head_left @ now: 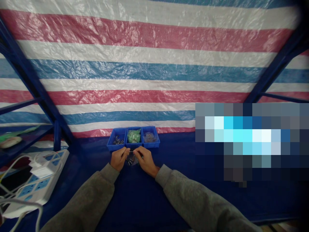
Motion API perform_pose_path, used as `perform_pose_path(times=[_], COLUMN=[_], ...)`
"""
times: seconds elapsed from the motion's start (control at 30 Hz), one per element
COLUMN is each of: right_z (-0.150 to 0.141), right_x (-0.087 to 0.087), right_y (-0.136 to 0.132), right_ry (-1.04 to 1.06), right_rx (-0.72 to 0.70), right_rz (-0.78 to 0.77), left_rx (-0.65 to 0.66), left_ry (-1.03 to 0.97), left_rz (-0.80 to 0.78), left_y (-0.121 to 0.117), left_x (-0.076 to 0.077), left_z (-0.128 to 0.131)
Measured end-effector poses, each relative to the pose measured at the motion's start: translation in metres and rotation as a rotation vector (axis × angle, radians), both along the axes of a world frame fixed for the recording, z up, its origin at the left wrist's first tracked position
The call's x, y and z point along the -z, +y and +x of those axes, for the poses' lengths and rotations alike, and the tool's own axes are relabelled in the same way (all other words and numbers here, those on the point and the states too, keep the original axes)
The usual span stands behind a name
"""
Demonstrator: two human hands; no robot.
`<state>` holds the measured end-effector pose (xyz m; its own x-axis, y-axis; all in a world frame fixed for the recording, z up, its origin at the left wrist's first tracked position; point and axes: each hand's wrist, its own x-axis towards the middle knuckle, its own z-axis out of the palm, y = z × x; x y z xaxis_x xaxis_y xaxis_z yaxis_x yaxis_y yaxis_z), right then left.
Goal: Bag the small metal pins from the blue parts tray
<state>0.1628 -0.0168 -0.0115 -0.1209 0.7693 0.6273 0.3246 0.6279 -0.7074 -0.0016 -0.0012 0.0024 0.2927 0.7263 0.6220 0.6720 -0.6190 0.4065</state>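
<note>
Below, blue table [140, 199] (three bins [134, 145]), striped sheeting [154, 71]

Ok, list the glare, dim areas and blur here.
Head view: white glare streaks the striped sheet; head view: the table is dim; head view: small parts between the left hand and right hand look soft; head view: coarse pixel blocks mask an area at right.

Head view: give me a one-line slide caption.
Left hand and right hand pinch a thin piece in front of three blue bins.
</note>
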Motion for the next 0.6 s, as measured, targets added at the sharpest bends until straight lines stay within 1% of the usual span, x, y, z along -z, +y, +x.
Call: perform_pose_path(times=[0.13, 0.4, 0.47, 0.6], right_z=[0.0002, -0.0004, -0.0002, 0.0006], right_x=[0.0, 0.0018, 0.0014, -0.0003], right_y=[0.0009, 0.0022, 0.0019, 0.0009], right_ry=[0.01, 0.0, 0.001, 0.017], right_rx=[0.024, 0.014, 0.008, 0.013], right_rz=[-0.012, -0.02, -0.017, -0.02], left_rx=[0.056, 0.102, 0.084, 0.001], left_ry=[-0.055, -0.128, -0.131, -0.155], left_rz=[0.023, 0.118, 0.113, 0.07], left_y=[0.0004, 0.0012, -0.0011, -0.0058], left_x=[0.0006, 0.0007, -0.0007, -0.0034], left_z=[0.001, 0.0012, 0.0015, 0.0018])
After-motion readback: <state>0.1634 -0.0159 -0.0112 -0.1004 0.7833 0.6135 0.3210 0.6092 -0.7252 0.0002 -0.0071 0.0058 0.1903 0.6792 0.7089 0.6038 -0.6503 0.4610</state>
